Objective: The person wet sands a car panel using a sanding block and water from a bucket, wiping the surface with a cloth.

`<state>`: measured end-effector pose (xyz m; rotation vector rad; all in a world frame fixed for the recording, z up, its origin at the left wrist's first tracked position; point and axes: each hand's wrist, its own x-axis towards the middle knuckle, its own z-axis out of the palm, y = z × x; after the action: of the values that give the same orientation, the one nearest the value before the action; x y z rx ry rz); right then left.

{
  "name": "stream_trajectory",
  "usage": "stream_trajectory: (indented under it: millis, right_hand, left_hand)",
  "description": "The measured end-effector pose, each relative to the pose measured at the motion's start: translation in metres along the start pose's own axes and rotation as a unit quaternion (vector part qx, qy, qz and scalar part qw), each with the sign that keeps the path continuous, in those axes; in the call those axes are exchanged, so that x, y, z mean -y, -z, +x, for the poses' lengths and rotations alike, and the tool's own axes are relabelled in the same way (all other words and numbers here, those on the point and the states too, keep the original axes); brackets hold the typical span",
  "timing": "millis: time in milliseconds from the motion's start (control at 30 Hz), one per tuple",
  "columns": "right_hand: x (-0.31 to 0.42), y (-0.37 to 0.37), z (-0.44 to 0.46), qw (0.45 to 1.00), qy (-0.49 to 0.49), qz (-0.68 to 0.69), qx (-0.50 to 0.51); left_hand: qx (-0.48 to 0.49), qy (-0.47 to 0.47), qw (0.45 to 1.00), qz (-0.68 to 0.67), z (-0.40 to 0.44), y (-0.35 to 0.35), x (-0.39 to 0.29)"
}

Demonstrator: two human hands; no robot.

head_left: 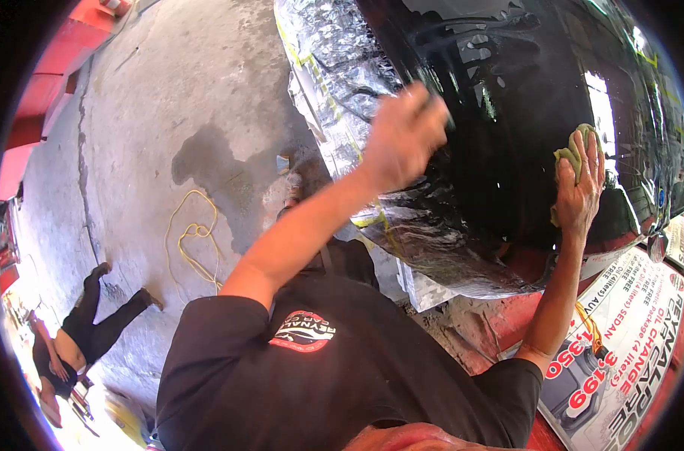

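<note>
My left hand (406, 135), blurred, is raised over the left part of the glossy black car panel (500, 135). Its fingers are curled round a small dark thing I cannot make out. My right hand (580, 195) lies on the right part of the panel, its fingers pressing a folded green cloth (585, 141) against the surface. Wet-looking streaks and reflections show on the black surface. Crinkled silvery masking sheet (349, 75), edged with yellow-green tape, covers the panel's left side.
A yellow cord (194, 233) lies looped on the concrete floor (146, 120) beside a dark wet patch (218, 161). Another person (94, 331) in dark clothes is at the lower left. A printed oil-change banner (620, 361) stands at the lower right. Red structures line the upper left.
</note>
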<state>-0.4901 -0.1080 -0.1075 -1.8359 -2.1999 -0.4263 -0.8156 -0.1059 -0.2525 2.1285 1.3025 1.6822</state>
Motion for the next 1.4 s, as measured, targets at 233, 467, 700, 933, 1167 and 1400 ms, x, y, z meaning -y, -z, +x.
stream_trajectory:
  millis: [233, 467, 700, 933, 1167, 1400]
  right_hand:
    - [0.002, 0.001, -0.001, 1.0, 0.008, 0.011, -0.006]
    - [-0.002, 0.001, 0.0, 1.0, 0.01, 0.001, -0.006]
    - [-0.005, -0.005, -0.004, 0.999, 0.011, 0.011, -0.033]
    - [-0.008, -0.01, -0.007, 0.999, -0.008, 0.011, -0.045]
    - [0.003, -0.002, -0.006, 0.999, -0.012, -0.015, -0.045]
    - [0.005, -0.003, -0.006, 0.997, -0.03, -0.025, -0.068]
  left_hand:
    - [-0.047, 0.12, 0.992, 0.005, 0.1, 0.019, 0.124]
    - [-0.024, 0.016, 0.998, 0.047, 0.018, -0.005, 0.036]
    - [-0.042, -0.078, 0.994, 0.06, 0.049, -0.016, 0.054]
    - [0.005, 0.002, 0.998, 0.062, 0.054, -0.008, 0.037]
    - [0.081, -0.122, 0.989, -0.015, 0.053, -0.029, -0.035]
    - [0.15, -0.168, 0.974, -0.033, 0.098, -0.034, -0.038]
